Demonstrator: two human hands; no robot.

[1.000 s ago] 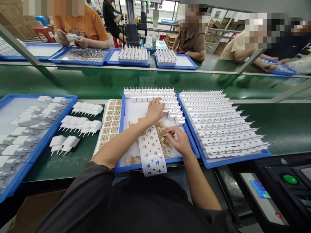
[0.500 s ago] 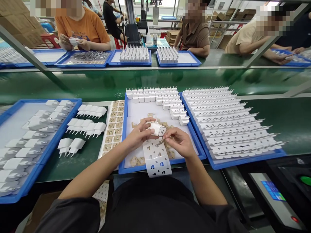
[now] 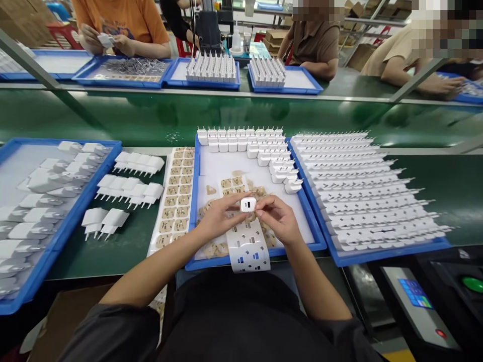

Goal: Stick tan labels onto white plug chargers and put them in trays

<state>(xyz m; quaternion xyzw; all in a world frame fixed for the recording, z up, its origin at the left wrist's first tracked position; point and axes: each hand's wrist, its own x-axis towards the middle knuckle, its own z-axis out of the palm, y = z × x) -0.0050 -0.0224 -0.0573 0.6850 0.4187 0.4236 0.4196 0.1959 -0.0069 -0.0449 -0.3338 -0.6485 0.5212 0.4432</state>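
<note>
My left hand (image 3: 221,217) is closed around a white plug charger (image 3: 243,200), thumb below and fingers above. The charger's face with its dark port slots points toward me. At the charger's right edge, my right hand (image 3: 281,221) has its thumb and fingertips pinched together; whatever sits between them is too small to make out. Under both hands hangs a strip of label sheet (image 3: 249,251) with small dark and blue cut-outs, draped over the near rim of a blue tray (image 3: 313,229). Loose tan film pieces (image 3: 215,250) lie around it in the tray.
Upright chargers (image 3: 241,138) line the tray's back and right. A tray packed with chargers (image 3: 377,201) stands to the right. Left are a tan sticker sheet (image 3: 171,201), loose chargers (image 3: 130,188) and another blue tray (image 3: 62,251). Co-workers sit across the green bench (image 3: 151,113).
The charger has turned so its port face looks toward me, and my right fingertips have come up to its edge. The camera view has tilted down a little.
</note>
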